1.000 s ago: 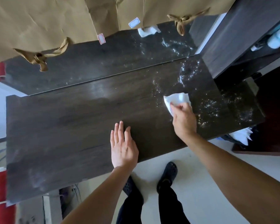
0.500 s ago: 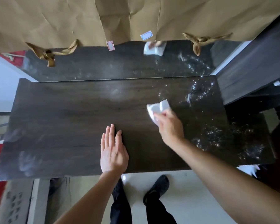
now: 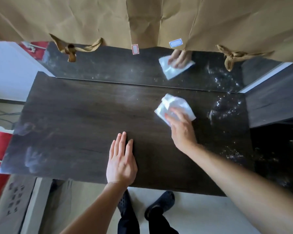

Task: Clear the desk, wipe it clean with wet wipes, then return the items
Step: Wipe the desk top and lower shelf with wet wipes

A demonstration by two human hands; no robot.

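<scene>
A dark wood desk (image 3: 78,125) fills the middle of the view. On it, right of centre, lies a white wet wipe (image 3: 173,105). My right hand (image 3: 181,130) presses flat on the wipe with straight fingers. My left hand (image 3: 121,159) rests palm down on the desk near its front edge, fingers straight, holding nothing. Wet streaks and droplets (image 3: 227,110) glisten on the desk's right part.
A mirror (image 3: 108,68) stands along the back of the desk and reflects the wipe and hand. Brown paper (image 3: 91,19) covers the mirror's upper part. A dark cabinet side (image 3: 274,105) borders the desk on the right. Below are my shoes (image 3: 161,203) on a pale floor.
My right hand has slid the wipe leftward and toward the mirror across the desk. My left hand has stayed flat in place. The camera view has shifted.
</scene>
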